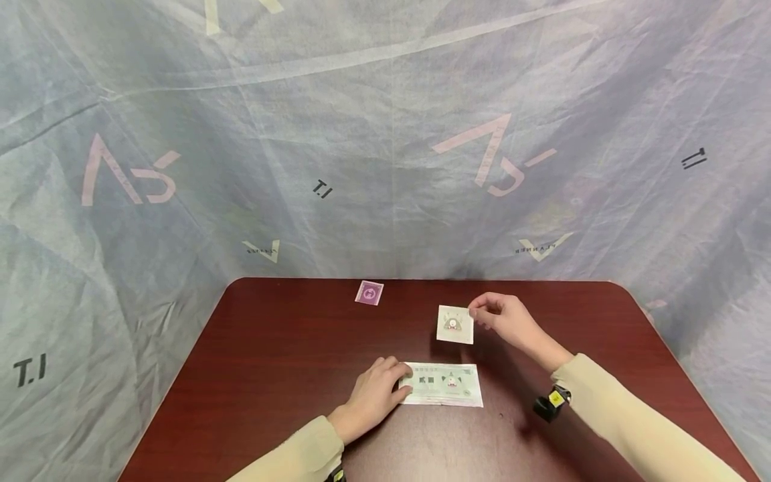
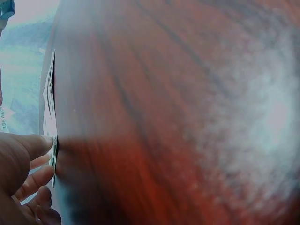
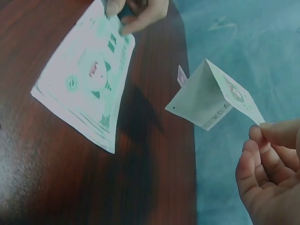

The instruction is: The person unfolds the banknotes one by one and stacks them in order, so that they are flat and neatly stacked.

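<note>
My left hand pinches the left end of a thin stack of green-and-white play banknotes with a cartoon print. In the left wrist view, thumb and fingers lie on either side of the edge-on sheets. My right hand pinches the right edge of a pale play banknote between thumb and fingertip. The right wrist view shows this note folded across its middle, its two halves spread like a tent. It hangs above the table behind the stack and casts a shadow.
A small purple paper note with a round emblem rests near the table's back edge. Grey printed cloth hangs around the dark red wooden table. A black strap with a yellow label dangles at the right wrist.
</note>
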A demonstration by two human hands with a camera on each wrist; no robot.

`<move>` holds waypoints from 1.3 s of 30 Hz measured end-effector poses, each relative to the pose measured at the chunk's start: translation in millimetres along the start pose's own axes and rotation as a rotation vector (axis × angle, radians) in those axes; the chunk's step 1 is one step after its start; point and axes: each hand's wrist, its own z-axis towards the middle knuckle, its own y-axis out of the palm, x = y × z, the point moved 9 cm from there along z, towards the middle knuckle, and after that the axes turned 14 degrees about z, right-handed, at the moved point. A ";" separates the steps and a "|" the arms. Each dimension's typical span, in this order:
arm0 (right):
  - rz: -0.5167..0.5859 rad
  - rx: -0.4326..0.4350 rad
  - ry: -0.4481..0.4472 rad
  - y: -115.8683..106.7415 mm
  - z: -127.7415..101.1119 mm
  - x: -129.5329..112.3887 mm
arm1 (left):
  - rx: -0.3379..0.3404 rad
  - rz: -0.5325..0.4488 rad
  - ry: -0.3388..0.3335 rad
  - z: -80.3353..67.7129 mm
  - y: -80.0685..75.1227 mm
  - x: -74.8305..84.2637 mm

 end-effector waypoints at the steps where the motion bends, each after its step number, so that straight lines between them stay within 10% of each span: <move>1: 0.008 -0.003 0.002 0.8 -2.2 -1.4 | -0.001 -0.003 -0.001 -0.4 -0.3 0.0; 28: 0.132 -0.133 -0.028 33.2 -46.0 -13.4 | 0.028 0.028 0.007 2.6 -15.7 0.6; 39: 0.138 -0.165 -0.033 38.9 -50.4 -19.2 | -0.038 -0.627 -0.160 18.6 -4.1 -13.7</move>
